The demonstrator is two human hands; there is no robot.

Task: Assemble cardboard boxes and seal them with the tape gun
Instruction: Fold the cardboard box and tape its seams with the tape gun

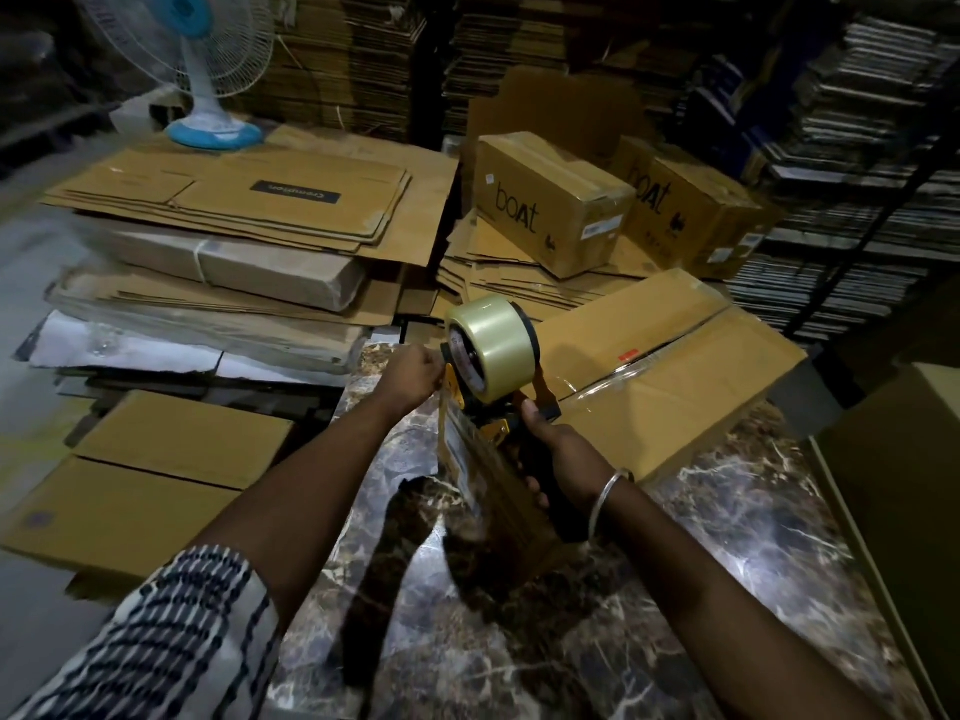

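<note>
The brown cardboard box [670,371] lies on the dark veined marble tabletop [519,641], just beyond and to the right of the right hand [558,454], its top flaps closed and a strip of clear tape running across the seam toward the near edge. The right hand is clenched round the black handle of the yellow-and-black tape gun [498,387], which carries one fat roll of clear tape [491,348]. The left hand [415,374], just left of the gun, pinches something at its front edge; it looks like the loose tape end, though I cannot tell for sure.

To do this step well, I judge the tape should be pulled taut, carried down over the near end of the box, pressed flat and then cut cleanly on the blade.

Counted: one tape gun, one roll, one box in hand, two printed sealed boxes [550,205] well beyond both hands, one blue-and-white table fan [208,70] far left, and many flat cartons [234,200].
</note>
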